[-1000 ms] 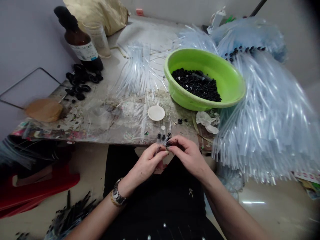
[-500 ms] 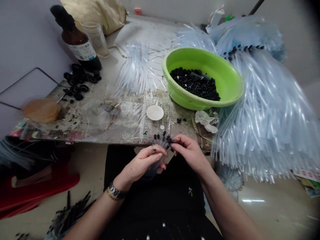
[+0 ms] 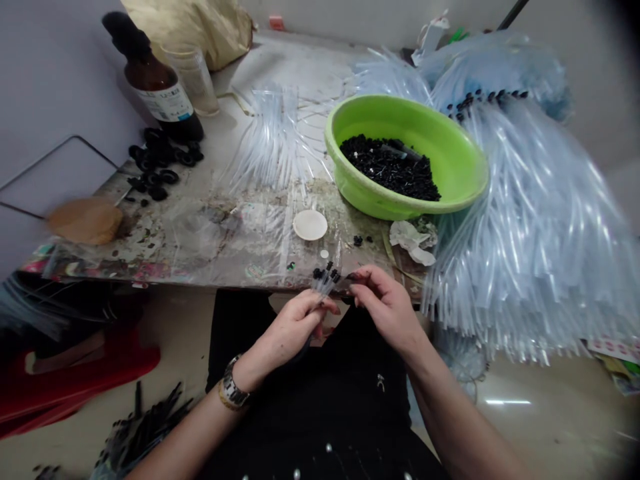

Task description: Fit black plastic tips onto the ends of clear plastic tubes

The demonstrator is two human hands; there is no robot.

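Observation:
My left hand [image 3: 290,327] is closed around a small bunch of clear tubes [image 3: 324,287] with black tips, held at the table's front edge. Just right of those tips, my right hand [image 3: 383,300] is pinched at thumb and forefinger; a small dark piece seems to be between them, too small to make out. Beyond the hands lie a white round lid [image 3: 310,225] and a tiny white disc [image 3: 325,254]. A green basin [image 3: 410,110] holds many small black parts [image 3: 390,170].
Large bundles of clear tubes [image 3: 540,233] hang over the table's right side. More tubes [image 3: 275,140] lie at the back middle. A brown bottle [image 3: 160,93], a clear cup [image 3: 193,77], black round parts [image 3: 155,160] and a wooden piece [image 3: 85,220] are on the left.
My right hand has moved slightly right, away from the black tips it was touching. My left hand has shifted a little, and the tubes' tips are bunched closer together.

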